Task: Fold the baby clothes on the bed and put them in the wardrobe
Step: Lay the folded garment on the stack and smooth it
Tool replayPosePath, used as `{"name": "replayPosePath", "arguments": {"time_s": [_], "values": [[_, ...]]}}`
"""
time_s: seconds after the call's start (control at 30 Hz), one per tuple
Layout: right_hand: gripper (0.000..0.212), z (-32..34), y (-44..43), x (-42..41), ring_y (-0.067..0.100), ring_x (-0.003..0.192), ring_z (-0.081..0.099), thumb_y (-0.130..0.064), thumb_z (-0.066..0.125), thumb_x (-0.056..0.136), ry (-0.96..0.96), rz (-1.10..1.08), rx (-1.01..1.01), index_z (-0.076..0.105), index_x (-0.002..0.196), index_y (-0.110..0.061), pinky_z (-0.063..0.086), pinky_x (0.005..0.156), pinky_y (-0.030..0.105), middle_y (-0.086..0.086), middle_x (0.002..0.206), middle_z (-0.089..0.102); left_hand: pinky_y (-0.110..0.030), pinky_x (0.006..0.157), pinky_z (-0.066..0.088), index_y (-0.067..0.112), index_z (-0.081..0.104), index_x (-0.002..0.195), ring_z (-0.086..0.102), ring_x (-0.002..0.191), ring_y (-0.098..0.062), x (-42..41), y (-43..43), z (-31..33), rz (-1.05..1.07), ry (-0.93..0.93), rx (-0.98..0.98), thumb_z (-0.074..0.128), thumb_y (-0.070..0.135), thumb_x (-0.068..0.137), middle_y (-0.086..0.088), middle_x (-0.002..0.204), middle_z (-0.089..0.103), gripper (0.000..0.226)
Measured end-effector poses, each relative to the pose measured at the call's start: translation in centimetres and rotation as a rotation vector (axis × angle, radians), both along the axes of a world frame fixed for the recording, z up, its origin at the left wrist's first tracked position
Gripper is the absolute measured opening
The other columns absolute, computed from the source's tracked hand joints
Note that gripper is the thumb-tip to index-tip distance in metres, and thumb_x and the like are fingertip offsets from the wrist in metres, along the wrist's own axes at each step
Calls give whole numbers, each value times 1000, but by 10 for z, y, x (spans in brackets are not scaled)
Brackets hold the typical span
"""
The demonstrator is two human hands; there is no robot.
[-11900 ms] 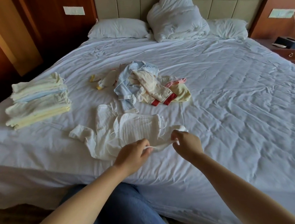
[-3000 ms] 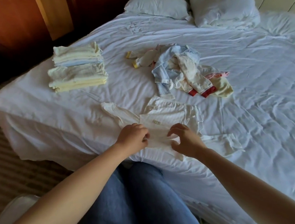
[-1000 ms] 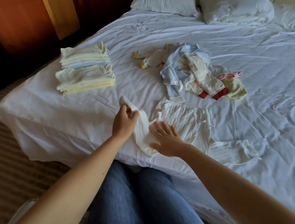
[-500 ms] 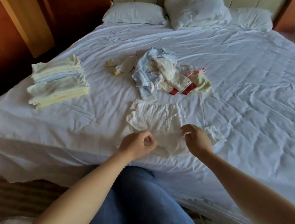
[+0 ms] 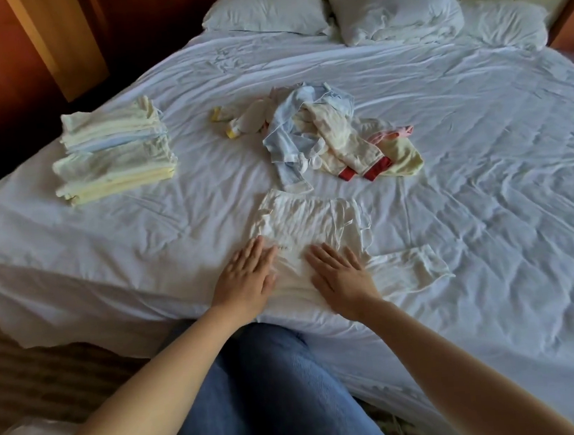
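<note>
Straight, released fingers [image 5: 256,254] of the left hand [image 5: 246,279] pressed flat on the near left edge of a white baby garment [image 5: 310,220]. The right hand [image 5: 343,279], fingers likewise extended and grasping nothing, pressed the garment's middle. The garment lay spread on the bed [image 5: 481,174] near its front edge, one sleeve [image 5: 410,269] reaching to the right. Just beyond it lay a heap of unfolded baby clothes [image 5: 327,135]; well to the left stood a stack of folded clothes [image 5: 115,152]. At the far end lay pillows [image 5: 266,13].
</note>
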State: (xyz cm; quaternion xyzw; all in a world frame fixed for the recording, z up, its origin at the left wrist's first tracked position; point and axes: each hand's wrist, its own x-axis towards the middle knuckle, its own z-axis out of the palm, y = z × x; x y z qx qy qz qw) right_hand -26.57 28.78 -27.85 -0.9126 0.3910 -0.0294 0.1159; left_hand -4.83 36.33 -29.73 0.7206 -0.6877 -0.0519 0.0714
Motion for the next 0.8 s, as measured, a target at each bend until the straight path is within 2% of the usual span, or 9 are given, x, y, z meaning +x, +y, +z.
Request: {"name": "replayPosePath", "arguments": {"time_s": [0.07,0.17,0.3,0.43,0.53,0.63,0.7,0.8], "values": [[65,-9,3,-6,5,147,-14,-58,-1,93,51,7,-54,1,154,-37,-12,120,38,-15,159,-9,-32,119,-7,18,-7,154,-13,147,-15,-4,0,-3,48,-29,30,-10,53,82,-4,158,-18,80],[59,-14,3,-6,5,147,-17,-56,1,97,58,-8,-78,-3,153,-38,-13,120,38,-15,159,-12,-32,119,-10,12,-10,154,-12,150,-19,-7,-5,1,81,-78,104,-10,52,83,-8,161,-16,82],[62,-11,1,-7,4,146,-18,-58,1,96,32,10,-46,-2,154,-36,-14,120,36,-15,159,-13,-36,121,-8,16,-11,155,-16,149,-18,-4,-12,19,60,-72,230,17,47,101,-6,162,-16,68],[62,-5,1,-28,3,147,-12,-56,9,99,-134,-57,-52,4,155,-30,-9,121,31,-13,160,-5,-41,121,-11,20,-12,155,-20,148,-16,-18,-11,35,91,-85,157,16,52,101,-1,161,-19,68],[64,-4,-5,-57,5,148,-8,-51,9,96,-180,-184,-96,8,155,-27,-7,121,31,-10,161,0,-37,121,-11,20,-10,155,-21,147,-14,-49,-13,38,1,-18,88,19,52,102,0,160,-22,68],[76,-5,-17,-88,7,149,1,-56,0,89,-125,-305,-38,19,154,-24,-8,120,29,-6,162,11,-33,121,-11,19,-8,156,-19,147,-12,-88,-23,40,-165,28,93,19,49,104,1,161,-18,66],[79,-5,-24,-104,8,149,3,-57,-3,85,-63,-341,-32,24,153,-28,-9,120,31,-7,162,15,-31,120,-12,19,-6,156,-18,148,-11,-111,-31,39,-243,34,98,20,47,104,1,162,-15,64],[60,1,-34,-124,11,150,2,-48,10,96,19,-383,-20,24,153,-32,-7,121,42,-10,161,19,-30,119,-11,19,-2,156,-15,149,-12,-141,-44,38,-316,-21,124,22,45,105,1,163,-13,62]]}}
